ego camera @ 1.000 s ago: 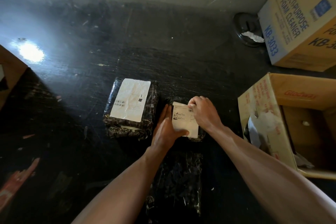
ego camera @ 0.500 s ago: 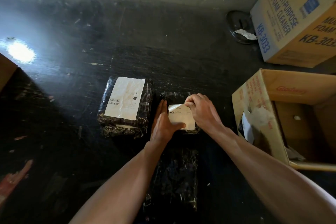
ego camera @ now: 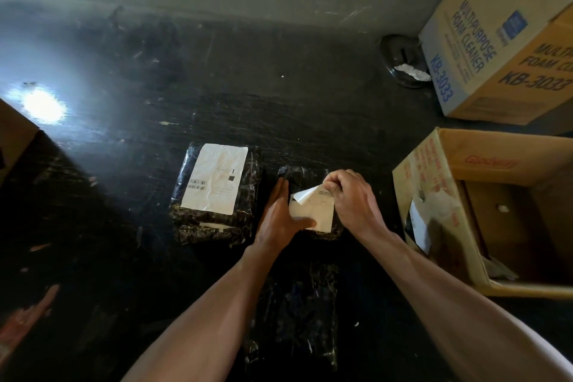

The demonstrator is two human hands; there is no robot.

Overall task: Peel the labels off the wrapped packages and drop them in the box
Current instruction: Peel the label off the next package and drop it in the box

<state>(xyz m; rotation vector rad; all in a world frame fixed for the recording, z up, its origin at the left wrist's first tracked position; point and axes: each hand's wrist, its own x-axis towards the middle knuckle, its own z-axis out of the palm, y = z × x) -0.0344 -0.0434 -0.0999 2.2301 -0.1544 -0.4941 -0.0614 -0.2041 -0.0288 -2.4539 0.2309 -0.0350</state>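
At the bottom centre of the frame lies a dark wrapped package (ego camera: 297,313) with no label showing on its top, between the two bare forearms that reach up the picture. Just above it, at centre, sits a smaller wrapped package (ego camera: 299,174) carrying a small white label (ego camera: 313,212). The left hand (ego camera: 279,220) is flat and unclenched, its straight fingers laid along the package's left side and its thumb pressing across the label's lower edge. The right hand (ego camera: 350,198) pinches the label's upper edge between thumb and fingertips; the upper left corner is curled back off the wrap, while the lower part lies flat on the package. Left of centre, just beside the left hand, a larger wrapped package (ego camera: 214,226) bears a large white label (ego camera: 217,178) with barcodes, fully stuck down. At the right edge stands the open cardboard box (ego camera: 434,183), with pale crumpled scraps inside against its near wall. All rest on a dark scuffed surface (ego camera: 279,102). In the upper right a closed carton (ego camera: 496,56) reads "MULTIPURPOSE FOAM CLEANER KB-3033", and a bright glare (ego camera: 43,105) marks the left.
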